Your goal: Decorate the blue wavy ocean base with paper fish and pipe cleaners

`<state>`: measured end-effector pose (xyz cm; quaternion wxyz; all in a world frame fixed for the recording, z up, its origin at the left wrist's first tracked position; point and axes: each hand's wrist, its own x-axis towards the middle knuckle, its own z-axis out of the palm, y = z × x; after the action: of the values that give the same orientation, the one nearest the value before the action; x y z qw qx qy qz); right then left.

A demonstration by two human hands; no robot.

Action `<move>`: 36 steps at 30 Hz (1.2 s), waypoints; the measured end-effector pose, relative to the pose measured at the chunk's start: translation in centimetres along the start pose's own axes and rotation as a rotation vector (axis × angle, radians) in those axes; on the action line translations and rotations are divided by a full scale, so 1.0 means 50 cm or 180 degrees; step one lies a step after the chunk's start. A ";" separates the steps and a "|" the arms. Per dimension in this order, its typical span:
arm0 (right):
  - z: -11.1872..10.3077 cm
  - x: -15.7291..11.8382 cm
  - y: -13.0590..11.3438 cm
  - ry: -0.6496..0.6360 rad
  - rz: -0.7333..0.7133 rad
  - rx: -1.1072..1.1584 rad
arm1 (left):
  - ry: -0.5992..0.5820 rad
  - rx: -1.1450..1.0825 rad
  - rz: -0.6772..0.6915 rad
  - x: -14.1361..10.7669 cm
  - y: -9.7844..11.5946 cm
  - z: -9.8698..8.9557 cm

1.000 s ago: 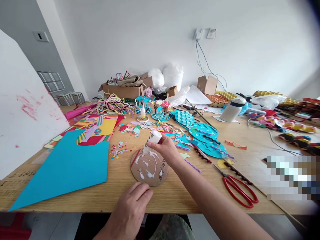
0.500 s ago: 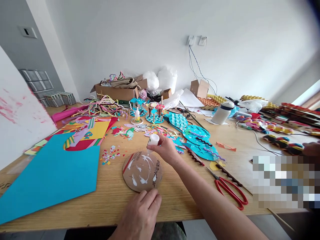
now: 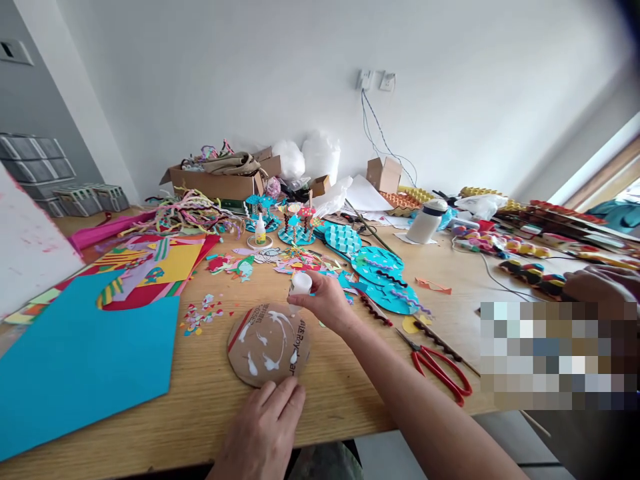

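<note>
My right hand is closed round a small white glue bottle, tipped nozzle down over the far right part of a round cardboard disc. White streaks and blobs of glue lie on the disc, which has printed lettering and a red stripe. At the disc's near edge my left hand holds it against the table, fingers together; its thumb is hidden. Left of the disc lie small coloured paper scraps. Red-handled scissors rest to the right of my right forearm.
Blue card covers the table's left side. Another glue bottle stands farther back among paper cutouts. Blue decorated discs lie right of centre. A white jar stands behind. Another person's hand is at the far right.
The view has swung to the right, so everything sits farther left in it. The glue bottle stays tipped over the disc, and both hands keep nearly the same places on it.
</note>
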<state>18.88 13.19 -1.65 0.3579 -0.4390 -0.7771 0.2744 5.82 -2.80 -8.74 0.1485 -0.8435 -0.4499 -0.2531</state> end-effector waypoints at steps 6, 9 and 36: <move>-0.006 -0.014 -0.002 0.0015 -0.0017 -0.0069 | 0.0053 0.0089 -0.0053 -0.003 -0.007 0.003; -0.011 -0.027 -0.007 -0.0017 -0.0026 0.0019 | -0.0003 0.0086 -0.0032 -0.005 -0.010 0.000; -0.026 -0.035 -0.012 -0.0079 0.0015 0.0640 | 0.0104 0.0559 0.0530 0.040 -0.055 -0.008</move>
<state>20.24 11.52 -0.99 0.3899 -0.3993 -0.7489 0.3573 4.34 -0.13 -7.25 0.2496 -0.8574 -0.3963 -0.2132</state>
